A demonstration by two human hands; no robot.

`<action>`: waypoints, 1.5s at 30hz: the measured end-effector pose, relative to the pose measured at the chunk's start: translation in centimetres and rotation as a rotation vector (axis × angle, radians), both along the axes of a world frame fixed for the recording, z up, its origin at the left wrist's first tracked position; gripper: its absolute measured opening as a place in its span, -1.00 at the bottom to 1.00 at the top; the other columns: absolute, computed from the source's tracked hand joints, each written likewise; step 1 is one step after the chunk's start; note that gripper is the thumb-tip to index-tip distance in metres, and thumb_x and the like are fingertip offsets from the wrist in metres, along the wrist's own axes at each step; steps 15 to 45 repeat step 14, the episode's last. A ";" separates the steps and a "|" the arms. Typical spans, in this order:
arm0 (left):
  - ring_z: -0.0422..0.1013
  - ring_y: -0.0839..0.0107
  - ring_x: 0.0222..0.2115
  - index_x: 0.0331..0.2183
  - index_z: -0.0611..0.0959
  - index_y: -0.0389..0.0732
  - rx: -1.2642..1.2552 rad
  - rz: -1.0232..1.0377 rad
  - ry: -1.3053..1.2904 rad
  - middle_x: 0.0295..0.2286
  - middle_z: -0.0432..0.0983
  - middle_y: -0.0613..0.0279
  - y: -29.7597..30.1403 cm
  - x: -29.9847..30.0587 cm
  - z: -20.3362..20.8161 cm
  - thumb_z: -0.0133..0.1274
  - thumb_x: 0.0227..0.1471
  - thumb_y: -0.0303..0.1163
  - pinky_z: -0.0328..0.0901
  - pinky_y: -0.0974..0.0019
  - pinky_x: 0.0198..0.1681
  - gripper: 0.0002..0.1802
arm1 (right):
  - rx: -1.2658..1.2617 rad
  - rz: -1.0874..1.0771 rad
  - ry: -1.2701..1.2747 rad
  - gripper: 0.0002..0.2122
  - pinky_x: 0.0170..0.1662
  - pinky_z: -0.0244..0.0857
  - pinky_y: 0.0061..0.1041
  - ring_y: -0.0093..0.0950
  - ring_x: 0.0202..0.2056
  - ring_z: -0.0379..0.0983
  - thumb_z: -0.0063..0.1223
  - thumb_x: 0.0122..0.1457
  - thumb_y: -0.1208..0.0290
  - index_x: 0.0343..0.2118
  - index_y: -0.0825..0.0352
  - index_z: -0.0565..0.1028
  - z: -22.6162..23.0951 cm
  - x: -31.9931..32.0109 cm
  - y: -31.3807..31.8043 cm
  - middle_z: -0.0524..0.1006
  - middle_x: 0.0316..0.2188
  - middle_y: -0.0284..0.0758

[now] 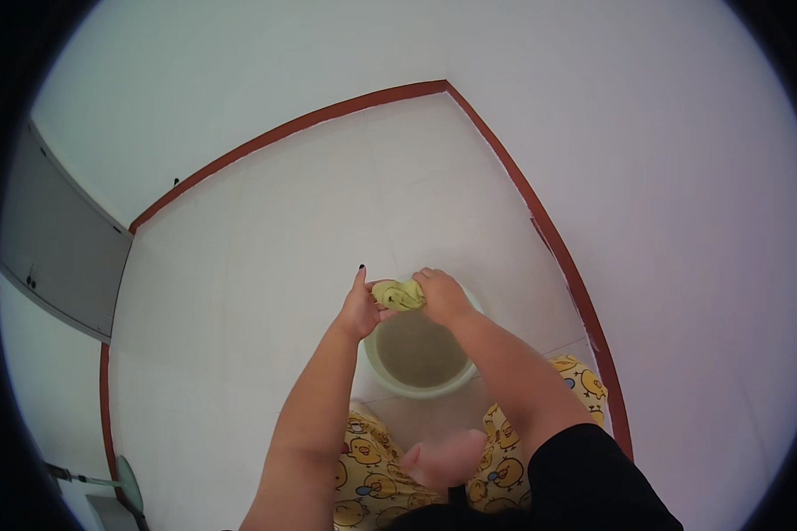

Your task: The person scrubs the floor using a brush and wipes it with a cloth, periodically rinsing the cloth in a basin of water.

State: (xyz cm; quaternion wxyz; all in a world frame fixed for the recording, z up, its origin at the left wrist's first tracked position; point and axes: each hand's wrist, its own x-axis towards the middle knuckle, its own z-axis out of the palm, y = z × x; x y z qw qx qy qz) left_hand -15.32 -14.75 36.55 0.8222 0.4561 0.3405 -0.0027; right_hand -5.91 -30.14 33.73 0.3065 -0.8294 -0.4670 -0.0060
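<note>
Two forearms rise from the lower edge, over yellow duck-print trousers [372, 460]. Both hands meet at frame centre on one yellow-green cloth [397, 295]: the left hand [360, 308] pinches its left end, one finger raised, and the right hand [443, 296] has its fingers closed round the other end. One pale basin [416, 358] of murky water sits just below on the white floor [266, 265].

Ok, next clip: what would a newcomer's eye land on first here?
At centre, both hands, left hand and right hand, grip a bunched yellow-green cloth over a pale round basin of murky water on the white floor. A dark red skirting line frames the floor, and duck-print yellow trousers show below.
</note>
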 end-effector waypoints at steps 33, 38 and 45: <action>0.24 0.01 -0.01 0.09 0.17 -0.25 -0.181 -0.872 -0.199 0.01 0.20 -0.18 -3.5 -2.8 -0.6 -0.14 -0.08 0.23 0.13 0.07 0.07 -0.11 | 0.165 0.368 -0.445 -0.73 -0.41 0.34 -0.53 -0.45 -0.35 0.31 0.06 -0.23 0.42 -0.35 0.15 0.41 0.4 -0.1 -0.4 0.35 -0.40 -0.44; 0.24 0.01 -0.01 0.09 0.17 -0.25 -0.181 -0.872 -0.199 0.01 0.20 -0.18 -3.5 -2.8 -0.6 -0.14 -0.08 0.23 0.13 0.07 0.07 -0.11 | 0.165 0.368 -0.445 -0.73 -0.41 0.34 -0.53 -0.45 -0.35 0.31 0.06 -0.23 0.42 -0.35 0.15 0.41 0.4 -0.1 -0.4 0.35 -0.40 -0.44; 0.24 0.01 -0.01 0.09 0.17 -0.25 -0.181 -0.872 -0.199 0.01 0.20 -0.18 -3.5 -2.8 -0.6 -0.14 -0.08 0.23 0.13 0.07 0.07 -0.11 | 0.165 0.368 -0.445 -0.73 -0.41 0.34 -0.53 -0.45 -0.35 0.31 0.06 -0.23 0.42 -0.35 0.15 0.41 0.4 -0.1 -0.4 0.35 -0.40 -0.44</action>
